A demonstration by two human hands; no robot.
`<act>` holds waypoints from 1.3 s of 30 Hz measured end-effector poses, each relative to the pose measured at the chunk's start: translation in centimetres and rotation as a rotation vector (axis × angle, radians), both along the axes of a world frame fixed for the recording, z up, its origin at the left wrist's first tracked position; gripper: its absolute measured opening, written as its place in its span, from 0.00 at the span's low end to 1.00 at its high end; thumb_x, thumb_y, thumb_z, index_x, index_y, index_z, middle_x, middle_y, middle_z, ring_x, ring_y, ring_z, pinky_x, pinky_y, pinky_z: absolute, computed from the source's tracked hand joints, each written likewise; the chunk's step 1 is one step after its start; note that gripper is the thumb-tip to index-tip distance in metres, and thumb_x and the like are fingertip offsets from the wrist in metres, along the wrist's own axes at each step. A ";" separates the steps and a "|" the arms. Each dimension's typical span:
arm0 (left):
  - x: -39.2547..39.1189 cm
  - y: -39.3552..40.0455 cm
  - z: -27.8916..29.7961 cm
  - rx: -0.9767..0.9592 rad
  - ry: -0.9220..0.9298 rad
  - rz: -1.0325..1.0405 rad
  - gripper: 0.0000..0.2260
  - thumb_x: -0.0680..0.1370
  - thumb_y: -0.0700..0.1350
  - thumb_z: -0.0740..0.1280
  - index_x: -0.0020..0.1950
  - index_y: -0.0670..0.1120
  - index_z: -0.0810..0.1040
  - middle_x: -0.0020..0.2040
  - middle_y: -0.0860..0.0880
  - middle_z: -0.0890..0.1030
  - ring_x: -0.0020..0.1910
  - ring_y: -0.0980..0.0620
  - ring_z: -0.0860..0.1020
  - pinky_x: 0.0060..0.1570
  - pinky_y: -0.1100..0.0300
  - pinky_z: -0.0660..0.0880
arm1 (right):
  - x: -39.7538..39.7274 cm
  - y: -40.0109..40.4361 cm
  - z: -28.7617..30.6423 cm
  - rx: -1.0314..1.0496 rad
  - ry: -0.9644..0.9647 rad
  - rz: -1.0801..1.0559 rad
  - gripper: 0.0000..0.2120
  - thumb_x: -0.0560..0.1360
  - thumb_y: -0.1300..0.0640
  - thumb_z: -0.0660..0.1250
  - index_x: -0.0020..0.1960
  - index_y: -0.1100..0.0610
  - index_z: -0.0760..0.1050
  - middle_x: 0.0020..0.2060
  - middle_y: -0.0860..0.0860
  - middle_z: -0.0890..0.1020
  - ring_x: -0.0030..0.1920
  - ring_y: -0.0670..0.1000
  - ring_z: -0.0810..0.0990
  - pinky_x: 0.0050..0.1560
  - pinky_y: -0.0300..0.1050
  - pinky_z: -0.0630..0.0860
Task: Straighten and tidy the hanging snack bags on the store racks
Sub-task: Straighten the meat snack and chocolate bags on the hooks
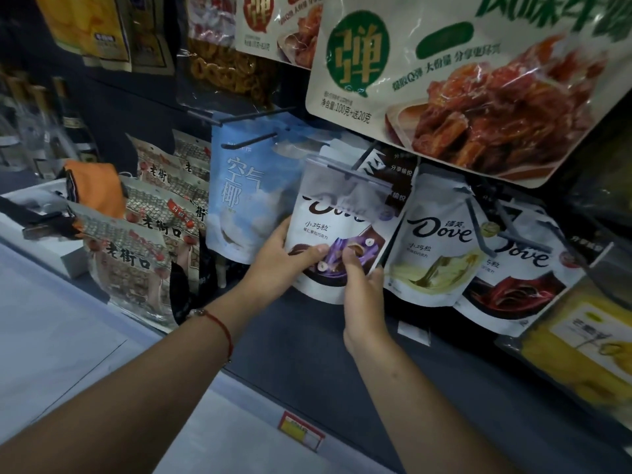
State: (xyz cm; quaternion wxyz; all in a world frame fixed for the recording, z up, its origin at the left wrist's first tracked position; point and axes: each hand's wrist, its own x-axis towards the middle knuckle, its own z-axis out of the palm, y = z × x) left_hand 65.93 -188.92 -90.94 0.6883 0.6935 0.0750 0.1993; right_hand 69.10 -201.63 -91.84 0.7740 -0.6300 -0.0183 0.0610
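Purple Dove bag [337,234] hangs on a peg hook w/ its long axis tilted, top leaning right, bottom swung left toward the blue coconut bag [239,193]; green Dove bag [434,241] is just beside it on the right. Bag sits straight ahead of both hands, about equally near. Left hand [284,260] grips the lower-left edge, thumb across the front. Right hand [362,292] pinches the lower-right corner, thumb on front, fingers curled behind. Next move prob. needs rotating the bottom rightward to square it up.

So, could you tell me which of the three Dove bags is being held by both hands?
The purple Dove bag, leftmost of the three; the green Dove bag and red Dove bag hang untouched.
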 end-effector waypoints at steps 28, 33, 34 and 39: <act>-5.2 -5.6 0.1 1.460 -0.206 0.197 0.26 0.77 0.52 0.65 0.73 0.43 0.69 0.72 0.39 0.69 0.71 0.38 0.67 0.66 0.43 0.68 | -0.8 -12.2 2.6 -1.107 -0.655 0.168 0.34 0.79 0.50 0.64 0.79 0.52 0.52 0.78 0.47 0.54 0.78 0.47 0.51 0.76 0.44 0.52; -1.3 -11.3 0.0 1.620 -0.095 0.169 0.31 0.73 0.54 0.69 0.74 0.46 0.69 0.76 0.38 0.63 0.74 0.34 0.62 0.70 0.38 0.60 | 0.7 -15.9 2.8 -1.478 -0.798 0.146 0.30 0.79 0.51 0.61 0.78 0.53 0.56 0.78 0.53 0.53 0.78 0.55 0.47 0.77 0.50 0.45; -0.6 -12.2 -0.2 1.644 -0.061 0.173 0.32 0.72 0.54 0.70 0.74 0.46 0.68 0.76 0.38 0.63 0.74 0.34 0.60 0.71 0.37 0.59 | 1.1 -16.6 2.8 -1.506 -0.791 0.138 0.30 0.79 0.51 0.61 0.78 0.52 0.56 0.78 0.53 0.54 0.78 0.56 0.47 0.76 0.51 0.44; 2.3 -15.0 -1.4 1.710 0.031 0.173 0.34 0.74 0.55 0.68 0.77 0.47 0.62 0.77 0.38 0.58 0.77 0.34 0.52 0.74 0.39 0.46 | 3.2 -19.5 2.0 -1.461 -0.657 0.090 0.29 0.76 0.52 0.64 0.76 0.51 0.60 0.77 0.54 0.57 0.77 0.57 0.51 0.76 0.53 0.50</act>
